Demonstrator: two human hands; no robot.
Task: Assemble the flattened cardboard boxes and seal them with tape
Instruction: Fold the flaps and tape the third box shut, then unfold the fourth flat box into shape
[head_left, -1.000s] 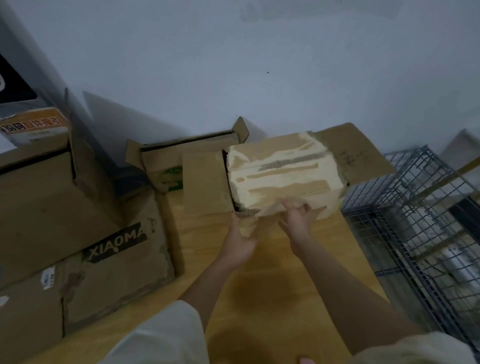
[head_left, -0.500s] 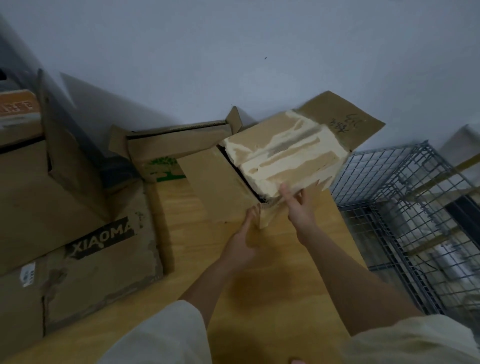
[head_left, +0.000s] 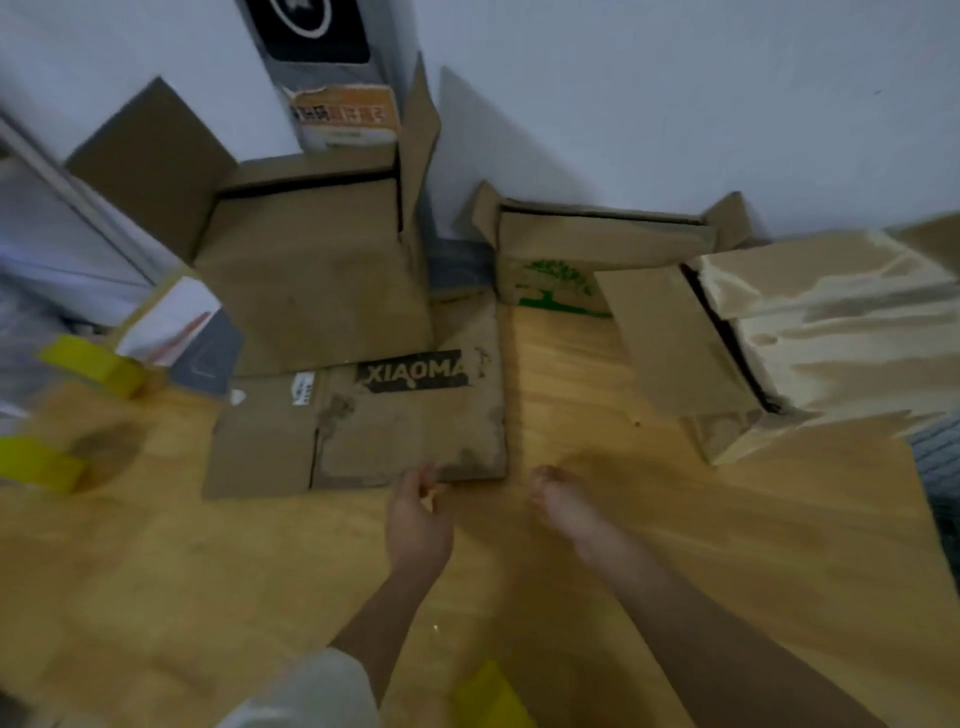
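Between boxes, by the look of it: left of the flattened XIAOMA box (head_left: 395, 415) on the counter (head_left: 623, 571), two yellow tape rolls (head_left: 96, 366); at its near edge left hand (head_left: 418, 525) loosely curled, touching or not unclear; right hand (head_left: 563, 506) blurred, seemingly empty; farther right, one taped box (head_left: 831, 332); next, grip and pull it up open.

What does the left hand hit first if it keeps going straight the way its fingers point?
Most likely the near edge of the flattened XIAOMA box. The left hand points up and away across the table, fingertips about at that edge. Blur hides whether they already touch.
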